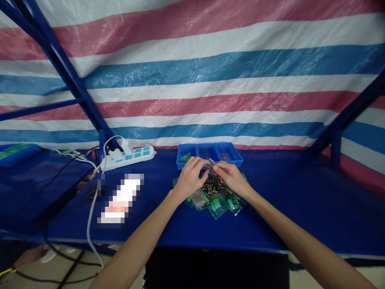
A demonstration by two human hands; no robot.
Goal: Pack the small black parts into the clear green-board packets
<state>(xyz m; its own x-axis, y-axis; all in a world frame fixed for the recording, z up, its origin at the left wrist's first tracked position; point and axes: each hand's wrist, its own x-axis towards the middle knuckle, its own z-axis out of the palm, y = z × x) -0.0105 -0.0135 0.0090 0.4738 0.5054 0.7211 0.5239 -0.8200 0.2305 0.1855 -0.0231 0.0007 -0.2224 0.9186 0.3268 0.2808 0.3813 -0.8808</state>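
My right hand [233,178] pinches a small clear plastic bag [212,163] between thumb and fingers. From the other side, the curled fingers of my left hand [191,175] meet the same bag at its edge. What is inside the bag is too small to make out. Below both hands lies a pile of small dark metal parts [212,186], perhaps screws or fittings. Around and under that pile are several small green-tinted zip bags [217,206]. A clear bag of small pale pieces [199,199] lies by my left wrist.
Just behind my hands stands a blue three-compartment tray [207,152] with a few small items inside. A white power strip [132,157] with cables lies to the left, near a blurred-out pale object [122,198]. Blue frame posts [75,80] flank the blue table [300,200]. Another person's hand [33,256] shows at lower left.
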